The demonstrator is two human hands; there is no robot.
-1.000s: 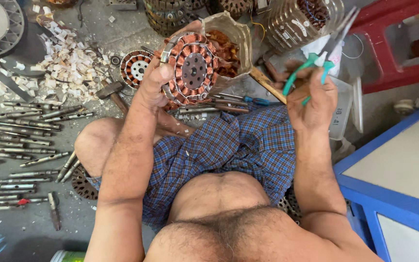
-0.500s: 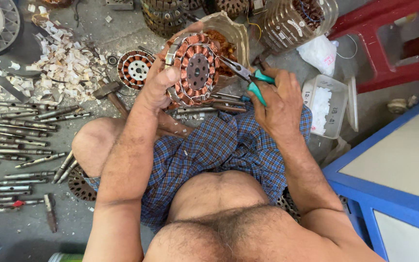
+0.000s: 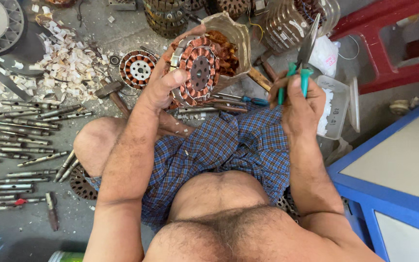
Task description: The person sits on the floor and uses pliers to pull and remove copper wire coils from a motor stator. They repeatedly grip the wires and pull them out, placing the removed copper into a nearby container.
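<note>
My left hand (image 3: 163, 87) grips a round stator (image 3: 195, 73) with copper windings, tilted above my knee. My right hand (image 3: 299, 104) holds green-handled pliers (image 3: 302, 58), tips up, apart from the stator. On the floor lie metal shafts (image 3: 30, 116), a hammer (image 3: 112, 92) and white paper scraps (image 3: 69, 63).

A grey concrete workshop floor (image 3: 98, 29) lies under even daylight, strewn with a heap of pale paper scraps (image 3: 69, 63) and rows of metal shafts (image 3: 15, 126). A red plastic stool (image 3: 389, 43) stands at upper right, beside a clear plastic box (image 3: 338, 104). A blue-framed cabinet (image 3: 389, 184) (its top pale grey) fills the lower right corner.
</note>
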